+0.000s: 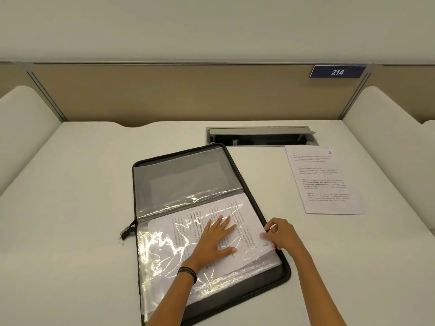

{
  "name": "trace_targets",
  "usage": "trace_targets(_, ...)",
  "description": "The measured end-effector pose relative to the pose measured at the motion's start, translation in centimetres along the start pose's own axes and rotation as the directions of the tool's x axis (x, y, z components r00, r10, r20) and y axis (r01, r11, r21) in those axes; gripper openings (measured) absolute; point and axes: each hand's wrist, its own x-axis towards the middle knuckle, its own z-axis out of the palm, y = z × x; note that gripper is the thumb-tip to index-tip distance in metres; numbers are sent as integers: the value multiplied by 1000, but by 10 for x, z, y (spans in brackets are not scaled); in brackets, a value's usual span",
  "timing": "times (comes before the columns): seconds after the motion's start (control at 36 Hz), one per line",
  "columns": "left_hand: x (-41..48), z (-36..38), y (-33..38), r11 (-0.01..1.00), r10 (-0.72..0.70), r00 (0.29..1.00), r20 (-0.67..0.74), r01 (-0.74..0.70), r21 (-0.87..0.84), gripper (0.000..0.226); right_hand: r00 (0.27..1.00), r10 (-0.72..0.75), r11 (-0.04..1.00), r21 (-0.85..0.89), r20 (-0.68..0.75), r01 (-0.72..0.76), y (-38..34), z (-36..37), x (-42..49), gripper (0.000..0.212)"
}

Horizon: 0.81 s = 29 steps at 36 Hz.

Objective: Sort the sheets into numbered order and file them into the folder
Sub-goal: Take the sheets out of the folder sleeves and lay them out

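White surface point(82, 231), booth type w/ beige partition: carries all items below.

Black zip folder point(188, 177): lies fully opened and flat, skewed, near half close to the person, prob. so both hands reach the pocket side.

Clear sleeve point(164, 250): crinkled, glossy, covers folder's near half.

Filed sheet point(249, 222): printed pg under the sleeve, text running sideways, edge at folder's right rim. More below it? Can't tell.

Loose sheet point(329, 184): printed, corner numeral looks like 2. On surface right of folder, well apart, not yet filed.

Left hand point(219, 238): fingers straight and spread, pressing sleeve flat, prob. to stop it bunching.

Right hand point(280, 234): separate from left, fingers curled, pinching filed sheet's edge at the rim, seemingly to seat it.

Zip pulls point(126, 231): hang off left rim, out of the way.
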Motion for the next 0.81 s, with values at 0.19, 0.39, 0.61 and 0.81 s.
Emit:
trace_targets(0.19,-1,0,1,1000,-4,1000,-8,3,-26,82,998,4,1000,-21,63,-2,-5,-3,0,21)
trace_targets(0.39,-1,0,1,999,-4,1000,-11,4,-32,83,998,-14,998,-52,61,17,-4,-1,-1,21)
trace_targets(0.61,-1,-1,3,1000,-19,1000,3,19,-19,86,999,-29,999,-34,-23,28,-3,1,-5,35)
trace_targets(0.81,-1,-2,2,1000,-16,1000,5,17,-27,85,999,-22,1000,-6,-27,22,-1,1,-3,32)
